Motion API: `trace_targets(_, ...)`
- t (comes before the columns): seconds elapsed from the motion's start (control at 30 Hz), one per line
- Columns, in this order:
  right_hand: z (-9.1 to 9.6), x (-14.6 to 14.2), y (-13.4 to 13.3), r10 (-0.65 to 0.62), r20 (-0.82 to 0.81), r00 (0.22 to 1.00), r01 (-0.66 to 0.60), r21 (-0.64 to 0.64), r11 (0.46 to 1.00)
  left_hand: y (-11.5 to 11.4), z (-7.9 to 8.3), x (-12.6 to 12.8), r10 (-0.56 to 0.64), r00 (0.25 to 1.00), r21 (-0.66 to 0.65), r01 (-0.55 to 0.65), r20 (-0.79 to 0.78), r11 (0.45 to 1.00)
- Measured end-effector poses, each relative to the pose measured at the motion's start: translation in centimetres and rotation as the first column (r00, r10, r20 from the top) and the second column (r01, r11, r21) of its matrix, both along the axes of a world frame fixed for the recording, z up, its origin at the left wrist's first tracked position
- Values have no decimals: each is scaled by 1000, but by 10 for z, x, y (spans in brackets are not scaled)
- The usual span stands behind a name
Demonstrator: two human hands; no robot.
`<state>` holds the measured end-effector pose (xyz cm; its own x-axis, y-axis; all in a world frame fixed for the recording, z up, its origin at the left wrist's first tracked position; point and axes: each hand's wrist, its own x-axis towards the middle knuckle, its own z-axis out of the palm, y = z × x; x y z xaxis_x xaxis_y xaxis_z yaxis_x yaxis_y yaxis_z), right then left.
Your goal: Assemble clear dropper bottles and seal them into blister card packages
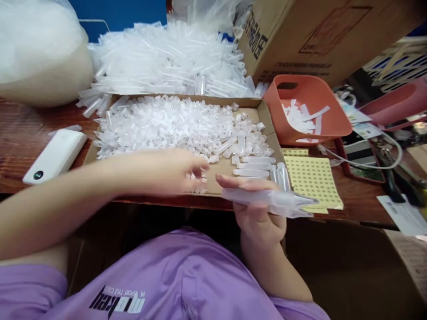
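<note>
My right hand (258, 222) is closed around a small bunch of translucent plastic tubes (247, 196), their pointed clear tips facing right. My left hand (187, 171) is over the front of a shallow cardboard tray (213, 181). Motion smears its bent fingers, and whether they hold anything is unclear. Small clear plastic caps (160, 126) are heaped in the tray, with a few just beside my left fingers. Several frosted tubes (255, 166) lie side by side at the tray's right front, close to my right hand.
Behind the tray rises a large pile of translucent tubes (167, 58). An orange basket (276, 120) with white strips stands right, before a big cardboard box (316, 40). Yellow sticker sheets (313, 178) lie beside the tray. At left are a white power bank (55, 155) and a full plastic bag (43, 53).
</note>
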<state>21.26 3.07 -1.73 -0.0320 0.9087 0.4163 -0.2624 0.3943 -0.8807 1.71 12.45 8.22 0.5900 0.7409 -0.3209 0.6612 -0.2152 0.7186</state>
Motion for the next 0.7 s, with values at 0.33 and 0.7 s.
trace_targets(0.33, -5, 14, -6, -119, 248, 961, 124, -5, 992, 145, 21, -104, 555, 710, 589, -243, -433, 771)
trace_targets(0.7, -14, 28, -6, -76, 591, 803, 82, 17, 997, 174, 22, -145, 373, 690, 416, -113, -621, 902)
